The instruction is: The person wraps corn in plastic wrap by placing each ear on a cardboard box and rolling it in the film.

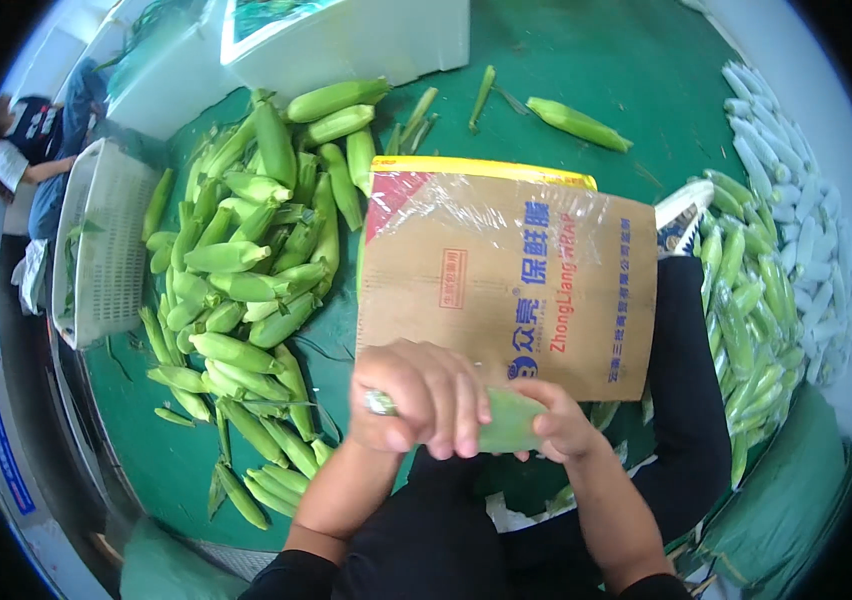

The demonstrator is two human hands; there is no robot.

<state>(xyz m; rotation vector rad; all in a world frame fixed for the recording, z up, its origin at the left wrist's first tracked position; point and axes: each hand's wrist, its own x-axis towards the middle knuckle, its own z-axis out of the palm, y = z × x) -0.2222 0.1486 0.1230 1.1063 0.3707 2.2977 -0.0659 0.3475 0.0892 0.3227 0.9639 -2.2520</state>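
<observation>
Both hands hold one green ear of corn (510,421) over the near edge of a cardboard box (426,240). My left hand (422,397) wraps around one end of the ear, whose tip shows beside the index finger. At the other end, the thumb and fingers of my right hand (564,421) grip it. The ear's surface looks smooth, but whether film covers it cannot be told. Clear plastic film lies over part of the box top, with a yellow strip along its far edge. Left of the box is a large heap of corn ears in green husks (227,256).
Film-wrapped ears (733,322) are piled at the right, beside many pale ones (820,247). White foam boxes (351,45) stand at the back. A white plastic basket (107,247) is at the left, near another seated person (39,150). A loose ear (579,124) lies beyond the box.
</observation>
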